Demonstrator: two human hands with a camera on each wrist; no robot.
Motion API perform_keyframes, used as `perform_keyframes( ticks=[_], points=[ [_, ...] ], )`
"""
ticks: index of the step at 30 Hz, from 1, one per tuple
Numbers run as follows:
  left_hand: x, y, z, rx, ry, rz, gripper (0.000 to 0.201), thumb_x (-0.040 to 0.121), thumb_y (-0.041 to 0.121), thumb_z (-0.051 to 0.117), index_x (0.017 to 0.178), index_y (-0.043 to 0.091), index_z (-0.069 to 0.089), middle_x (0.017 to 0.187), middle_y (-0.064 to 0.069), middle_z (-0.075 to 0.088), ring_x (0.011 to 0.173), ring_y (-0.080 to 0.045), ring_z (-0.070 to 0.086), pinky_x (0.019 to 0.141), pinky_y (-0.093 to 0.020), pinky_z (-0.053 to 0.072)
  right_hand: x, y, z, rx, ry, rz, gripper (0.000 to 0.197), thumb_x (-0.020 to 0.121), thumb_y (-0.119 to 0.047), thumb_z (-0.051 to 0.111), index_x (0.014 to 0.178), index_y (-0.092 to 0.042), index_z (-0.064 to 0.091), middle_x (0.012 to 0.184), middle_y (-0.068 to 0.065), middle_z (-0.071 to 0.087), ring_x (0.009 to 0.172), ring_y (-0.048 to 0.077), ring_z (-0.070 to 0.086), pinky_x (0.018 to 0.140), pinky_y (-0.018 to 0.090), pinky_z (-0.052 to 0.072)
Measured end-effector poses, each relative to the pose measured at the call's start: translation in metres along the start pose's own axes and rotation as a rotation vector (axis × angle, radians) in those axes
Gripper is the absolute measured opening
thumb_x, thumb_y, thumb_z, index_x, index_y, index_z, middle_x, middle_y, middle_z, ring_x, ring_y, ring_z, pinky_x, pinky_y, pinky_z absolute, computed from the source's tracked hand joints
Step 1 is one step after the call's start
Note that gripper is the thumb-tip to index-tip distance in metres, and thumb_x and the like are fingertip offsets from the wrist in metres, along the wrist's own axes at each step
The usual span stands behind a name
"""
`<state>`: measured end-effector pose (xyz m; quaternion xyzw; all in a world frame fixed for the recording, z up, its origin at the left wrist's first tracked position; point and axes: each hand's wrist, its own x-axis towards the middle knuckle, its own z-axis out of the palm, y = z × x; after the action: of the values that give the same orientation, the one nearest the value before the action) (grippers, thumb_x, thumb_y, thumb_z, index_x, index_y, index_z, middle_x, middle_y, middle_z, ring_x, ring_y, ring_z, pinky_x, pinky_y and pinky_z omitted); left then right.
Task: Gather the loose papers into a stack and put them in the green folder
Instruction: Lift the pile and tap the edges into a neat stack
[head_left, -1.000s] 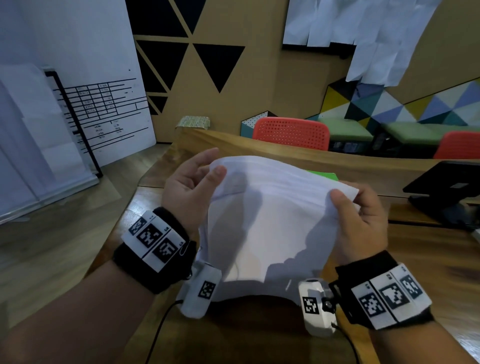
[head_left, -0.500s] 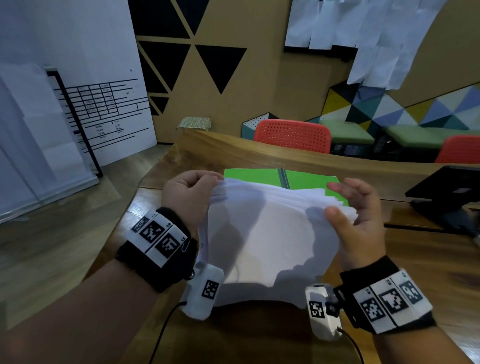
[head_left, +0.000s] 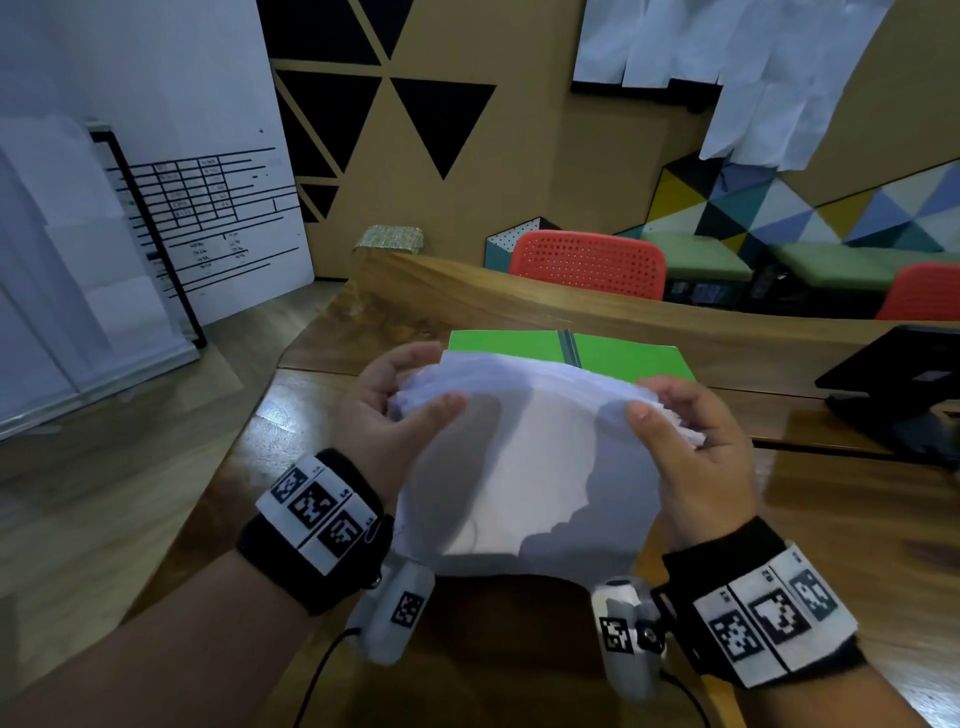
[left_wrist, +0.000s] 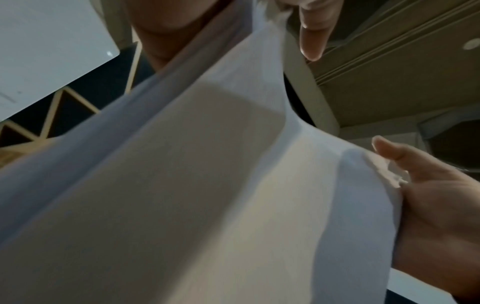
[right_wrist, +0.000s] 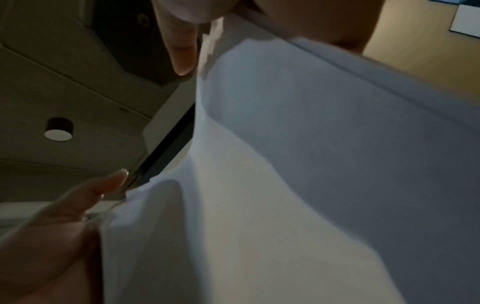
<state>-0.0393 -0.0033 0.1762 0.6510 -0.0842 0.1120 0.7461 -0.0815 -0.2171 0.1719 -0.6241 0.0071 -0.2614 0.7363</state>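
Note:
A stack of white papers (head_left: 524, 467) stands on its lower edge on the wooden table (head_left: 857, 519), held upright between both hands. My left hand (head_left: 400, 410) grips its upper left corner, thumb on the near face. My right hand (head_left: 675, 421) grips the upper right corner, where the sheet edges fan out unevenly. The green folder (head_left: 623, 353) lies open flat on the table just behind the stack, partly hidden by it. In the left wrist view the papers (left_wrist: 207, 185) fill the frame, and in the right wrist view the papers (right_wrist: 285, 185) do too.
A black laptop (head_left: 904, 384) sits at the right on the table. Red chairs (head_left: 587, 262) stand beyond the table's raised far edge. A whiteboard (head_left: 197, 182) leans against the wall at the left, over wooden floor.
The stack has come down and tilted, its top edge dropping so the green folder behind shows. Both hands lowered with it and closed tighter on the top corners.

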Motion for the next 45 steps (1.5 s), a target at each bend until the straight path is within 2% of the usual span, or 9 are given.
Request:
perform_keyframes(
  ticks=[3,7,12,16,20,29,33,40,45],
  points=[
    [0.009,0.008,0.011,0.033,0.019,0.031,0.021,0.075,0.010,0.072,0.081,0.030,0.066,0.058,0.012,0.065,0.055,-0.001,0.058,0.056,-0.015,0.051,0.007,-0.002,0.004,-0.086,0.021,-0.029,0.005,0.064,-0.028,0.072,0.060,-0.030,0.071,0.064,-0.014,0.067,0.067,0.009,0.057,0.069,0.031,0.046],
    [0.020,0.007,0.019,0.056,0.140,-0.070,0.020,0.074,0.017,0.072,0.057,0.026,0.071,0.056,0.011,0.065,0.060,-0.010,0.057,0.062,-0.024,0.050,0.009,0.000,0.005,-0.067,0.047,-0.064,0.027,0.074,-0.006,0.067,0.056,-0.027,0.069,0.068,-0.013,0.070,0.074,0.006,0.062,0.080,0.031,0.047],
    [0.026,0.006,0.016,0.007,0.180,-0.126,0.020,0.071,0.011,0.063,0.052,0.017,0.066,0.055,0.009,0.069,0.067,-0.020,0.058,0.068,-0.034,0.048,0.014,0.001,-0.004,0.076,0.105,-0.060,0.016,0.053,-0.035,0.081,0.056,-0.027,0.068,0.071,-0.011,0.070,0.083,0.017,0.059,0.091,0.043,0.042],
    [0.024,0.009,0.019,-0.097,0.184,-0.143,0.031,0.078,0.003,0.051,0.051,0.017,0.057,0.061,0.007,0.073,0.072,-0.024,0.060,0.075,-0.039,0.048,0.016,0.002,-0.005,0.069,0.093,-0.058,0.007,0.061,-0.022,0.065,0.059,-0.028,0.064,0.076,-0.006,0.068,0.085,0.020,0.057,0.088,0.041,0.041],
    [0.018,0.000,0.013,-0.071,0.013,-0.020,0.027,0.056,0.035,0.068,0.076,0.024,0.052,0.083,0.003,0.069,0.076,-0.017,0.062,0.070,-0.030,0.052,0.012,0.006,-0.003,-0.042,0.072,-0.065,0.011,0.068,-0.021,0.063,0.063,-0.030,0.066,0.079,-0.009,0.069,0.084,0.015,0.059,0.082,0.034,0.045],
    [0.012,-0.022,0.004,0.041,0.022,-0.119,0.038,0.047,0.041,0.072,0.079,0.022,0.065,0.063,0.011,0.070,0.061,-0.003,0.064,0.057,-0.018,0.053,0.013,0.015,-0.008,-0.035,0.144,-0.016,0.017,0.073,-0.018,0.060,0.063,-0.030,0.064,0.080,-0.011,0.068,0.089,0.019,0.057,0.085,0.043,0.044],
    [0.015,-0.005,0.016,-0.024,0.092,-0.104,0.005,0.073,0.027,0.066,0.071,0.024,0.063,0.061,0.004,0.062,0.054,-0.008,0.055,0.052,-0.019,0.046,0.013,0.016,-0.009,0.054,0.162,-0.078,0.016,0.073,-0.018,0.061,0.062,-0.030,0.062,0.082,-0.011,0.069,0.093,0.020,0.054,0.090,0.047,0.039],
    [0.029,0.003,0.018,-0.099,0.120,-0.143,0.018,0.074,0.004,0.058,0.068,0.019,0.066,0.058,0.008,0.072,0.068,-0.018,0.059,0.064,-0.027,0.048,0.012,0.015,-0.012,0.084,0.081,-0.096,0.019,0.060,-0.042,0.078,0.068,-0.032,0.064,0.087,-0.009,0.068,0.100,0.026,0.052,0.101,0.063,0.032],
    [0.027,0.000,0.018,-0.110,0.085,-0.175,0.020,0.073,0.007,0.059,0.063,0.020,0.071,0.062,0.005,0.070,0.068,-0.021,0.058,0.060,-0.025,0.049,0.016,0.017,-0.011,0.030,0.037,-0.098,0.022,0.073,-0.015,0.061,0.065,-0.032,0.072,0.086,-0.015,0.070,0.097,0.012,0.057,0.087,0.027,0.044]
  ],
)
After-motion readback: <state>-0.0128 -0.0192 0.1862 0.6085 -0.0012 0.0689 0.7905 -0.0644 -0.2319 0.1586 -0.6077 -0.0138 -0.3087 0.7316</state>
